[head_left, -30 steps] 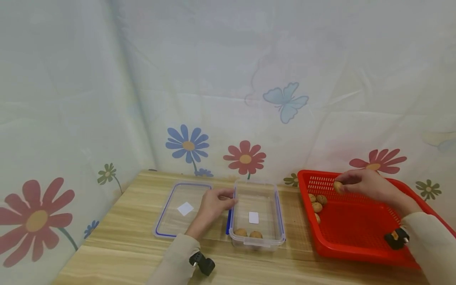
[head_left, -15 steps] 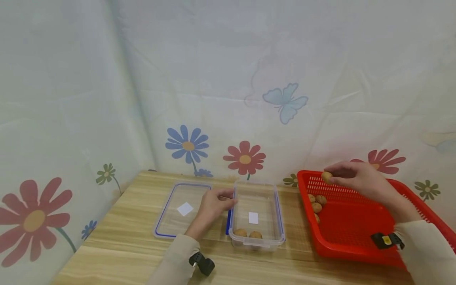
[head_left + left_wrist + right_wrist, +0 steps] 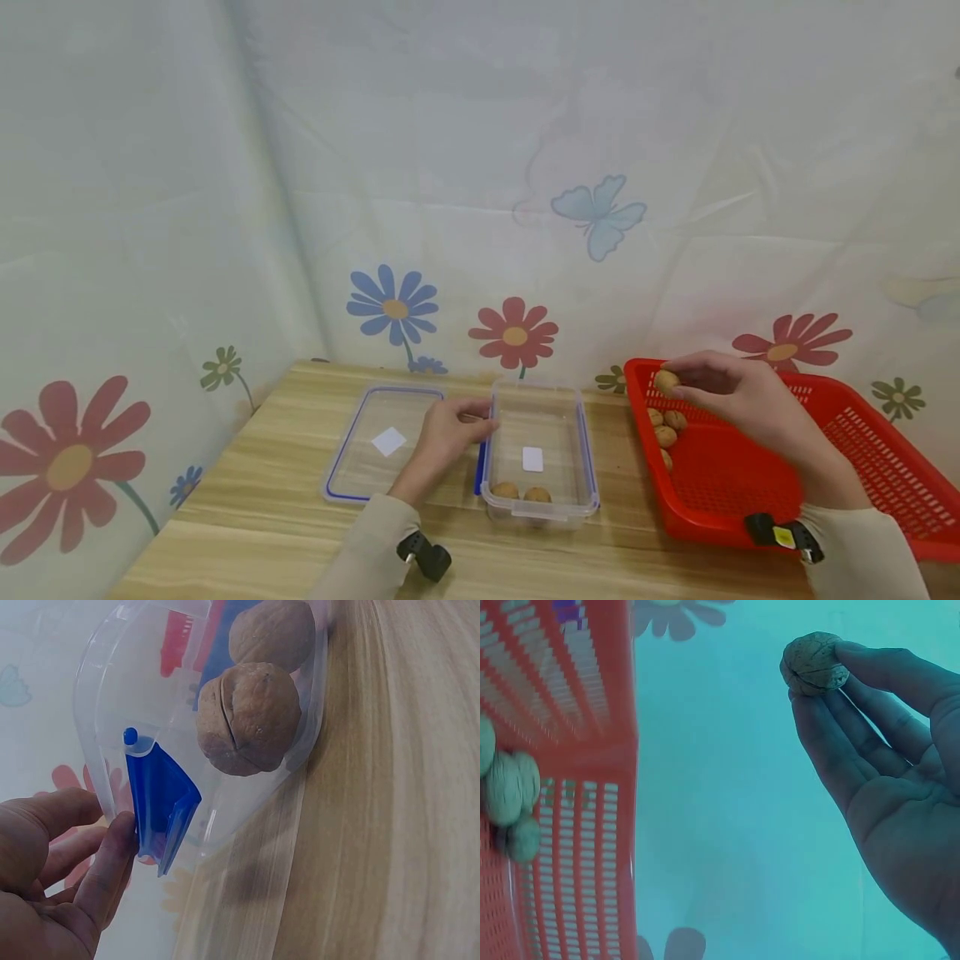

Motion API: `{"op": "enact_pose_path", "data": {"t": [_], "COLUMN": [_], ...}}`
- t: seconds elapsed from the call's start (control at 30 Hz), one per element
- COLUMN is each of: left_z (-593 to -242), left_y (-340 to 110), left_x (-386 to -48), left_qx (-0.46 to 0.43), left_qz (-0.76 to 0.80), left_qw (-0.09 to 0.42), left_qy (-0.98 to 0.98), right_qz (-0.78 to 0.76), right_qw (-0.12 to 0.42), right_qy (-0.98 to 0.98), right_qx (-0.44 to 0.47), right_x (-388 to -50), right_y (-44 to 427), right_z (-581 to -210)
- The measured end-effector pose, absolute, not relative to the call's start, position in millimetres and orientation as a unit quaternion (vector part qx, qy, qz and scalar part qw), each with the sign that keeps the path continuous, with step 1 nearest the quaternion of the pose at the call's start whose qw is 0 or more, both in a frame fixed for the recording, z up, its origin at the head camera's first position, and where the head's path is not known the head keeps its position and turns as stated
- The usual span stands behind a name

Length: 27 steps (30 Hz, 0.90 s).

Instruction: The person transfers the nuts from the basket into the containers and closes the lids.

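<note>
My right hand (image 3: 757, 408) pinches a walnut (image 3: 667, 383) between thumb and fingertips, above the left back part of the red basket (image 3: 720, 533). In the right wrist view the hand (image 3: 892, 742) holds this walnut (image 3: 814, 664) clear of the basket (image 3: 622, 757). Several walnuts (image 3: 665, 436) lie along the basket's left side. My left hand (image 3: 444, 442) grips the left rim of the clear container (image 3: 566, 510), thumb and fingers on its wall. Two walnuts (image 3: 537, 495) sit at the container's near end. The left wrist view shows the hand (image 3: 67, 862) beside a blue latch (image 3: 161, 802).
A clear lid (image 3: 352, 442) with a blue seal and white label lies on the wooden table (image 3: 247, 500), left of the container and partly behind my left hand. A floral curtain (image 3: 465, 250) hangs behind the table.
My right hand has moved left across the basket with the pinched walnut, towards the basket's left rim. My left hand has stayed on the container's rim.
</note>
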<state>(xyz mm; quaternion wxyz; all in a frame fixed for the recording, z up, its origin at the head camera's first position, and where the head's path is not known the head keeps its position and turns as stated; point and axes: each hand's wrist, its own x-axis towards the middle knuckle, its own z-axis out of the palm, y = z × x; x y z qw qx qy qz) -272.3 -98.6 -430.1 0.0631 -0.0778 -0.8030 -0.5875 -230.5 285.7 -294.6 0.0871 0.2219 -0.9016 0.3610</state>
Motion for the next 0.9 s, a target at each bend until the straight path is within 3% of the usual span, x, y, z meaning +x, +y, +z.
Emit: {"op": "enact_pose_path", "data": {"t": [0.6,0.9], "left_z": [-430.2,-429.3], "left_y": [-98.0,-98.3], "left_x": [-271.9,-271.3], "left_qx": [-0.08,-0.087], "left_qz": [-0.592,-0.587], "left_qw": [0.064,0.068], "left_qy": [-0.8,-0.802], "right_qz": [0.426,0.425], "right_qw": [0.056,0.002], "right_qy": [-0.865,-0.864], "right_qx": [0.259,0.27], "right_x": [-213.3,-217.8], "right_y": [238.9,222.5], "right_z": [-314.6,-327.9]}}
